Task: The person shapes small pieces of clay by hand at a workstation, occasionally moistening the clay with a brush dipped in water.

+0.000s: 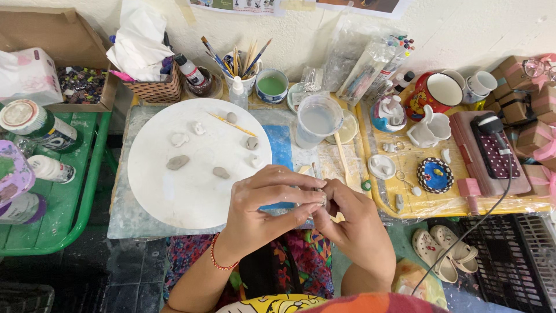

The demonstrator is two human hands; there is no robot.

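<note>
Together, both hands' fingers (305, 196) pinch closed on a small clay piece (322, 198) (mostly hidden).

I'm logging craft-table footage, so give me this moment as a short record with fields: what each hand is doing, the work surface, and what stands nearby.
left hand: left hand pinches a small clay piece from above
right hand: right hand supports the same piece from below, fingers closed on it
work surface: round white board carrying several small grey and white clay lumps
on the board: a thin yellow-handled tool
behind the board: clear cup of cloudy water, cup of green paint, jar of brushes
to the right: yellow tray with small white ceramic figures
</note>
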